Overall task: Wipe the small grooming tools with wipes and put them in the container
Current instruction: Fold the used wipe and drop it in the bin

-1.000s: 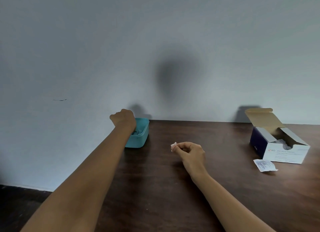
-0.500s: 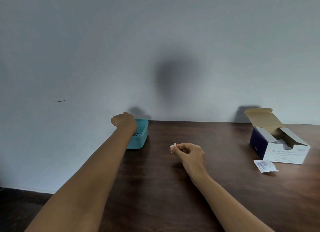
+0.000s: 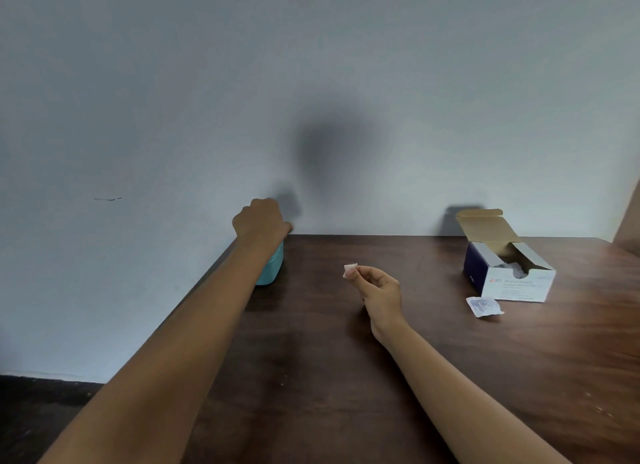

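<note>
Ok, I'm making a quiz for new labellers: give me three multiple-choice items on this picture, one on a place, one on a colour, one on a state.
1. Where does the small wrapper lie? A on the floor; B on the table, in front of the box; C inside the box.
2. What colour is the container? A red; B teal; C yellow.
3. What is the right hand doing? A lying flat; B gripping the box; C pinching a white wipe.
Answers: 1 B, it lies on wood before the box; 2 B, teal wall shows below the left hand; 3 C, fingertips hold the wipe.
</note>
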`<state>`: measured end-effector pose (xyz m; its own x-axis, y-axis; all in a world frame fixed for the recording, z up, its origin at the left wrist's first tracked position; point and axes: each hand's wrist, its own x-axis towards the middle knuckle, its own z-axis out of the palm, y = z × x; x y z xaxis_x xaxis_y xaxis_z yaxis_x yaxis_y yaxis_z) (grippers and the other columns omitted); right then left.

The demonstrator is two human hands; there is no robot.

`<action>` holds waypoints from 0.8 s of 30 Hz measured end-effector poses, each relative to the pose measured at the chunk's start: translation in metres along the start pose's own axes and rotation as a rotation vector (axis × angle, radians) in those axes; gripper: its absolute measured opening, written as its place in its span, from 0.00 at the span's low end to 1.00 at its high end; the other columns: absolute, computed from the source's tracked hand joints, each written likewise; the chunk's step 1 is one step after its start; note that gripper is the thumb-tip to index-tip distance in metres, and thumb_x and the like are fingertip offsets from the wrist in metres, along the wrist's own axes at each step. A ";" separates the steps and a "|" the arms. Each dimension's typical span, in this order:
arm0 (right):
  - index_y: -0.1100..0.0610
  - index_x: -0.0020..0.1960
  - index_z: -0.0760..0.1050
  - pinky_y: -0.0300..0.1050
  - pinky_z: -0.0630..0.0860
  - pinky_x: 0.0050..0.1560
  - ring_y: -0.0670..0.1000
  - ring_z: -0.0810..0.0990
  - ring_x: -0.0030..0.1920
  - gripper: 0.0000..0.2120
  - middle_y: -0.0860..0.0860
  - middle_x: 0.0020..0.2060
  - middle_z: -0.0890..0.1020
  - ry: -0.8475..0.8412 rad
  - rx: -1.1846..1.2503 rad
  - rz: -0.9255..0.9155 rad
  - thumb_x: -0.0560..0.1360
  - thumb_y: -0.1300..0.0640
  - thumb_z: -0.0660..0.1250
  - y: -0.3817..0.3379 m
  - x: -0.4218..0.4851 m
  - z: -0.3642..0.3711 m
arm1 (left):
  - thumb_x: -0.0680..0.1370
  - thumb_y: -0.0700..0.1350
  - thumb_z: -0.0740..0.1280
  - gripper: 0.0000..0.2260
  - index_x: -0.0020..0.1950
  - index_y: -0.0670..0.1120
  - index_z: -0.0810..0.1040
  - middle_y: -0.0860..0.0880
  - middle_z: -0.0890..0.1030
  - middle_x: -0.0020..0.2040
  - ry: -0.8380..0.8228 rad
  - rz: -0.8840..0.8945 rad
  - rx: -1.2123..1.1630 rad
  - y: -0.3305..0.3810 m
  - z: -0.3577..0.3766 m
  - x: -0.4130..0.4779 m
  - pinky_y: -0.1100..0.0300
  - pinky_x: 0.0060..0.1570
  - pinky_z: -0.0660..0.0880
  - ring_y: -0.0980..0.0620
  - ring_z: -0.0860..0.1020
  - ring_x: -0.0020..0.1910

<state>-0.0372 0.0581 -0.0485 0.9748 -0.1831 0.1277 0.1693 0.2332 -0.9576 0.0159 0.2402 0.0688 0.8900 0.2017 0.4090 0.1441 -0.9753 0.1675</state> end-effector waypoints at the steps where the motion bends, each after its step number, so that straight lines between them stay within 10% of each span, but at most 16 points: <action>1: 0.55 0.44 0.82 0.31 0.70 0.34 0.39 0.76 0.32 0.03 0.50 0.38 0.83 -0.006 0.033 0.015 0.70 0.59 0.74 -0.003 -0.003 -0.004 | 0.72 0.53 0.69 0.14 0.51 0.45 0.81 0.46 0.80 0.49 0.001 0.011 -0.054 0.006 0.000 -0.008 0.58 0.40 0.72 0.46 0.79 0.47; 24: 0.62 0.44 0.81 0.30 0.72 0.34 0.39 0.80 0.32 0.05 0.51 0.35 0.84 0.115 -0.170 -0.055 0.70 0.68 0.72 -0.048 -0.036 -0.164 | 0.75 0.52 0.69 0.11 0.48 0.45 0.84 0.49 0.84 0.42 -0.278 0.093 -0.875 0.146 0.091 -0.149 0.62 0.44 0.72 0.52 0.80 0.44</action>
<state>-0.1039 -0.1034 -0.0491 0.9402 -0.3010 0.1596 0.1849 0.0573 -0.9811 -0.0566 0.0598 -0.0495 0.9699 -0.0134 0.2433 -0.2107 -0.5475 0.8098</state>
